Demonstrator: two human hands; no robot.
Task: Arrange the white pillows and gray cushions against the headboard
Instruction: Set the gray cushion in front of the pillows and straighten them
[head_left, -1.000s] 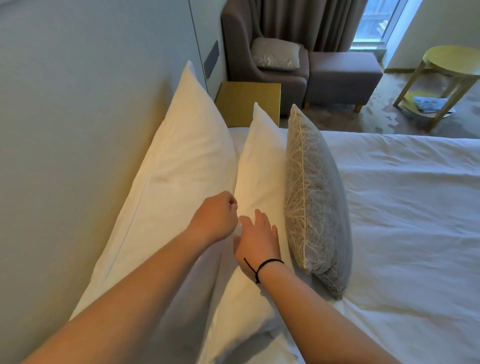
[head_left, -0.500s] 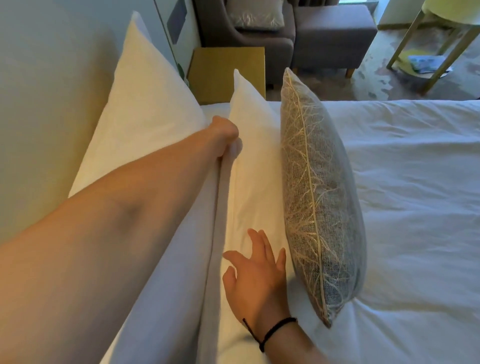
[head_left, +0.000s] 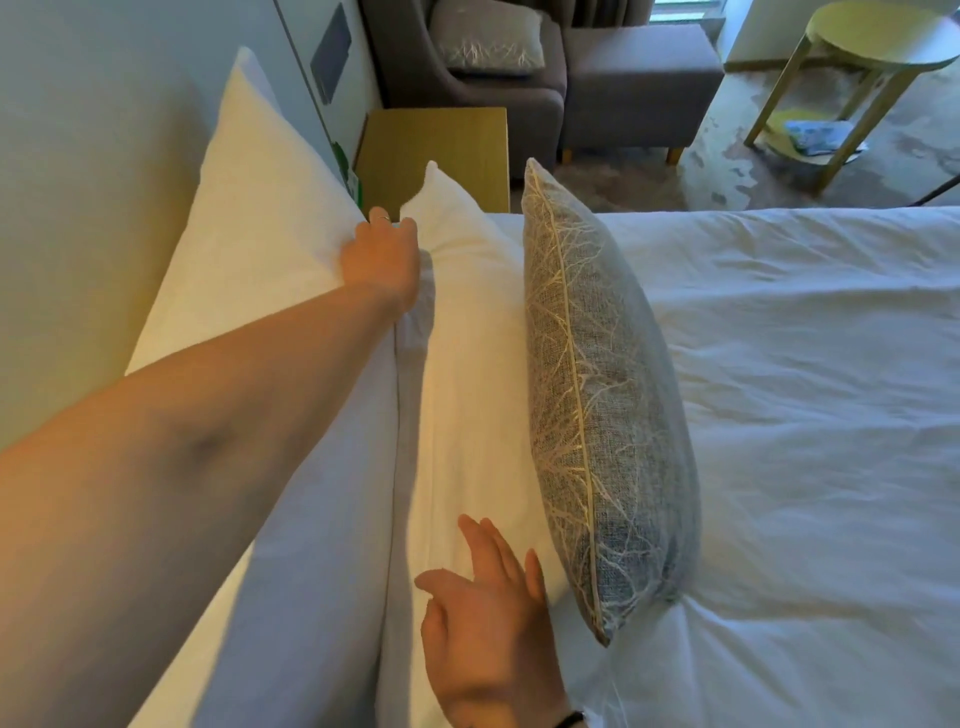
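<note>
Hands: left (head_left: 382, 254) seemingly grips front pillow (head_left: 467, 364); right (head_left: 488, 618) rests flat on it.

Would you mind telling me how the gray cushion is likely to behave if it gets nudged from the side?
The gray cushion stands on its edge, leaning on the front pillow, so a push toward the open bed would probably tip it flat. It looks plump and holds its shape, so likely light yet not floppy. Its coarse weave should grip the duvet rather than slide.
</note>
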